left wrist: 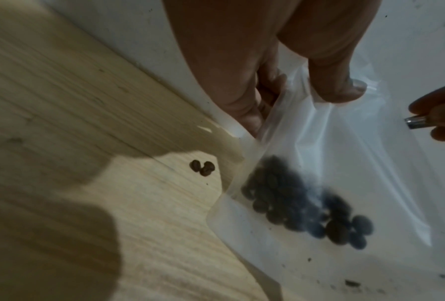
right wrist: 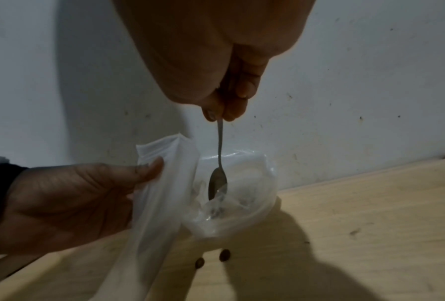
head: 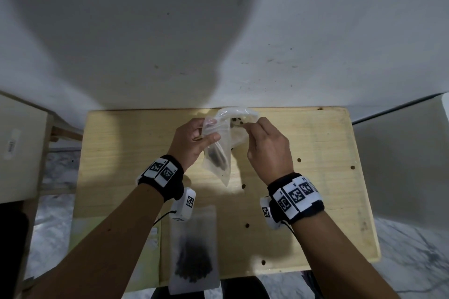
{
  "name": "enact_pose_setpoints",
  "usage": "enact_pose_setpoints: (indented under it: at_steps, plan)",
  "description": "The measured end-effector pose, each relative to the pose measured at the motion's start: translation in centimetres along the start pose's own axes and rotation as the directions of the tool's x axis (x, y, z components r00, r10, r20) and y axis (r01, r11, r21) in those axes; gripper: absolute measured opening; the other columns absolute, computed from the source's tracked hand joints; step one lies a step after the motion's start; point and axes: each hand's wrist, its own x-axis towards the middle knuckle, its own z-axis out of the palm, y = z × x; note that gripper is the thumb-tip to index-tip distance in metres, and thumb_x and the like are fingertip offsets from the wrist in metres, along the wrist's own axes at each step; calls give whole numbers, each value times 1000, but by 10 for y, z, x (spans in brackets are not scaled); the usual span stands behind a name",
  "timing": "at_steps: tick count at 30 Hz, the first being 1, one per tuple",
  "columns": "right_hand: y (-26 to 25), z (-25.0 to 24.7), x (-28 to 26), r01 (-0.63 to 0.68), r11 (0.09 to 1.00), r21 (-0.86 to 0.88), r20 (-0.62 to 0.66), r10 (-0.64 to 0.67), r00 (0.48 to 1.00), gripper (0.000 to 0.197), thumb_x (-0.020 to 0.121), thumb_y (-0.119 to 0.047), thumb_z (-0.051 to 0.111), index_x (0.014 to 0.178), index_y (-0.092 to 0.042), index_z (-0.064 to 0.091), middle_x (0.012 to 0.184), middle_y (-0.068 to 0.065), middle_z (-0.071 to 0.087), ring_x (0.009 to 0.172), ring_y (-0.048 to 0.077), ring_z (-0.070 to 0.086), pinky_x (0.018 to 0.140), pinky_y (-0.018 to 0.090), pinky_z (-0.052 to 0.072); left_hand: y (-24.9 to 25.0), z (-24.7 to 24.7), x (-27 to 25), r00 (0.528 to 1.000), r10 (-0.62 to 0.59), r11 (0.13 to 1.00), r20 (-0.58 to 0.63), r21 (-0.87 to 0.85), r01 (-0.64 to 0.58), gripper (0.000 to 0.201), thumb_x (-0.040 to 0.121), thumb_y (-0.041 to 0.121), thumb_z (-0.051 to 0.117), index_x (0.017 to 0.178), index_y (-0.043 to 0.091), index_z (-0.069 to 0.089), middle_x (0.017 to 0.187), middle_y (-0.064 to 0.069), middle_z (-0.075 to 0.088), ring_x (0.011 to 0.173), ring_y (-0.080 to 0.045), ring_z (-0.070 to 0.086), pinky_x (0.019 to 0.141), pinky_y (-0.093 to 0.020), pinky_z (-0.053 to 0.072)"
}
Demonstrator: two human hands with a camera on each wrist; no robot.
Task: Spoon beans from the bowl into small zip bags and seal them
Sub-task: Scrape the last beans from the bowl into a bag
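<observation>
While the left hand [head: 194, 139] pinches the upper edge of a small zip bag [head: 217, 153] between thumb and curled fingers, the bag hangs just above the wooden table [head: 315, 177], probably so that its mouth stays close to the bowl [right wrist: 244, 205] and the travel of each spoonful is short. The right hand [head: 268, 150] has its fingers closed together on the thin handle of a metal spoon [right wrist: 218, 181], whose oval head dips into the bowl at the far edge of the table, against the white wall [head: 315, 31]. The bowl is clear, thin-walled plastic, glossy and slightly crumpled at the rim; a few dark beans show inside it in the head view. The bag is frosted, limp film; a cluster of dark, rounded beans [left wrist: 306, 209] has gathered in its lower part, so filling appears partly done and the seal still open. Three stray beans [left wrist: 202, 168] lie on the pale, straight-grained wood below. A second bag [head: 194, 250], flat and already holding beans, lies near the table's front edge.
</observation>
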Motion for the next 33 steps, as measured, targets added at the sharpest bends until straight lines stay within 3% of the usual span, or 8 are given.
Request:
enact_pose_setpoints:
  at_steps: [3,7,13,16,21,26,30,33]
  plan:
    - [4,6,3,-24,998,-58,123,31,992,47,68,19,71,106,-7,77,94,6,68,63,23,63,54,20,36,0,-2,-1,1000,-6,1000,-14,-28,6,40,88,8,81,127,6,69,113,-7,79,103,-15,77,86,-24,60]
    - [16,0,7,-107,981,-159,153,132,979,42,66,21,68,99,-3,75,87,7,65,58,24,58,50,23,31,-1,-8,1,996,-44,990,-82,-140,32,37,88,7,81,124,11,72,115,-7,79,108,-23,75,89,-30,60]
    - [23,-7,6,-162,970,-184,127,186,974,39,70,21,65,99,-2,75,89,9,64,61,28,60,50,26,36,1,-3,-1,996,-41,987,-80,-160,27,40,87,3,80,125,6,70,116,-8,78,109,-21,75,87,-26,60]
    - [20,-12,3,-156,975,-158,79,170,982,39,71,20,65,101,-2,75,88,8,63,59,25,57,49,26,37,4,2,-3,998,-18,991,-64,-133,10,41,87,0,79,127,2,68,117,-7,78,106,-14,75,85,-20,58]
    - [15,-22,-3,-140,987,-81,-32,138,990,30,75,17,66,98,-2,74,85,8,63,57,24,55,46,26,40,4,3,-2,998,-6,996,-61,-94,0,42,87,2,80,127,2,68,119,-10,77,105,-15,76,85,-21,59]
    - [14,-20,-9,-160,981,-114,-82,151,985,27,78,15,69,100,0,75,83,9,63,53,23,54,50,22,31,5,7,-2,999,-15,998,-48,-65,12,40,88,1,79,127,2,68,109,-8,75,72,3,71,63,-9,50]
    - [16,-9,-8,-199,967,-159,-39,195,980,29,73,17,72,98,2,74,82,11,64,52,27,55,50,24,31,3,9,-1,999,-27,996,-41,-84,24,39,87,8,82,125,11,71,120,-7,76,104,-18,76,79,-21,58]
    - [18,-2,-8,-236,958,-161,-28,235,972,30,73,17,72,99,2,75,83,11,65,52,29,58,51,24,31,3,12,-1,999,-27,996,-22,-81,25,40,88,7,81,126,8,69,124,-6,75,109,-18,75,87,-27,60]
